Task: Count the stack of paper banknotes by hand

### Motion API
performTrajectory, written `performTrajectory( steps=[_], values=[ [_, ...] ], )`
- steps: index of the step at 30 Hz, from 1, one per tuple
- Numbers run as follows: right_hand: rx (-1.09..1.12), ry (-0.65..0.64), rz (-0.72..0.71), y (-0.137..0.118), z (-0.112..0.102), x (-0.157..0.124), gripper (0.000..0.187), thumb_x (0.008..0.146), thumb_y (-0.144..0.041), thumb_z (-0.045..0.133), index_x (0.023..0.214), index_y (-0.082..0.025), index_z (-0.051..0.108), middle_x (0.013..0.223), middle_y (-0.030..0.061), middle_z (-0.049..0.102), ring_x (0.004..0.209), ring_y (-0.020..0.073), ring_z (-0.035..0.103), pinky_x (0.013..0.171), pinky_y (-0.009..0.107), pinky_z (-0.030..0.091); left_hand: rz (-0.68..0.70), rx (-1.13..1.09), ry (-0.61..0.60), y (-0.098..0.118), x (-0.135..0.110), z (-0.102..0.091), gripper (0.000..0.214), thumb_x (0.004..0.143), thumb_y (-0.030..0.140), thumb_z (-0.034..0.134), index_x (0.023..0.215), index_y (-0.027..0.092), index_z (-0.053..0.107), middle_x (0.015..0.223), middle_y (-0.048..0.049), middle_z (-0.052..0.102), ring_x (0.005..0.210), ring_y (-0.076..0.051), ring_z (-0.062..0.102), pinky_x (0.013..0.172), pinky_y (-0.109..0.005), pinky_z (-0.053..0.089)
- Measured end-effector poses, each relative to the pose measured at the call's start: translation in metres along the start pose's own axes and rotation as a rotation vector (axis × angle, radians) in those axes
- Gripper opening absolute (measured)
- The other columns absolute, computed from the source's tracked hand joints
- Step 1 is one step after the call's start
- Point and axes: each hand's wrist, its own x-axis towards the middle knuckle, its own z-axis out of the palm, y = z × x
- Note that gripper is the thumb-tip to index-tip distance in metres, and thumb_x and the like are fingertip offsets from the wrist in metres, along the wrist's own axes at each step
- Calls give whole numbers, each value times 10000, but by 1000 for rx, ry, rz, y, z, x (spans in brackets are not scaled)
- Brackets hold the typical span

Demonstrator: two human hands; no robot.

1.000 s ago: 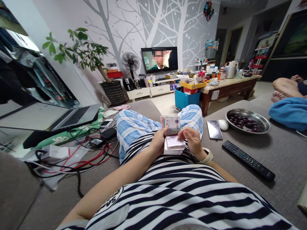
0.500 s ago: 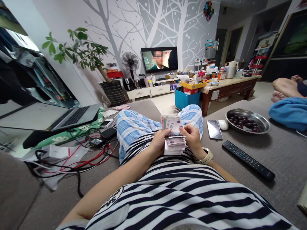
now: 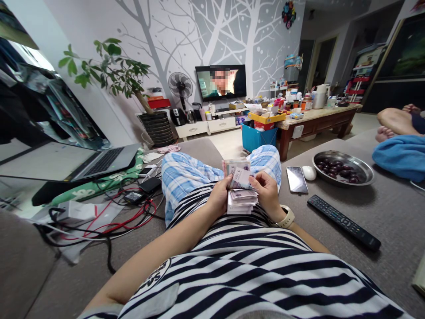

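Observation:
A thick bundle of banknotes (image 3: 239, 173) is held upright above my lap, its lower part folded toward me in layered edges. My left hand (image 3: 220, 195) grips the bundle's left side, with the thumb on the face of the front notes. At the right edge my right hand (image 3: 265, 190) pinches the notes between thumb and curled fingers; a pale watch (image 3: 287, 217) is on that wrist. The fingers behind the bundle are hidden. Blue plaid trousers (image 3: 181, 170) cover my legs beneath it.
Right of me on the sofa are a phone (image 3: 297, 180), a white mouse (image 3: 309, 173), a remote control (image 3: 343, 221) and a metal bowl (image 3: 367, 179) of dark round fruit. On the left lie tangled cables (image 3: 133, 223) and an open laptop (image 3: 109, 161). Another person's foot (image 3: 385, 134) shows at far right.
The front notes between my hands have shifted slightly, and my left thumb has moved a little up and left. Everything around stays in place.

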Motion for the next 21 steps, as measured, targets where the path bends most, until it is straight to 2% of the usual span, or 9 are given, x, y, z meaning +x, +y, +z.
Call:
performTrajectory(
  steps=[7,13,21],
  values=[
    [40,-30,-37,-2,0,-2,336,890,-484,705,726,-223,572,651,-37,476,614,141,412,586,291,352,29,33,9,8,-11,9,196,886,230,663,973,85,763,901,-129,825,973,-296,789,977,-404,598],
    [65,-39,-29,-2,0,-2,291,897,-463,701,771,-213,621,664,-32,516,617,142,444,590,286,372,30,60,15,10,-14,11,209,917,202,608,950,68,764,881,-137,820,929,-275,790,967,-382,595],
    [41,-53,-40,1,-1,-3,297,924,-472,674,779,-215,646,668,-22,541,630,152,464,607,289,390,41,85,-19,11,-17,9,151,867,224,675,885,106,769,853,-106,816,926,-278,784,945,-382,603]
  ],
)
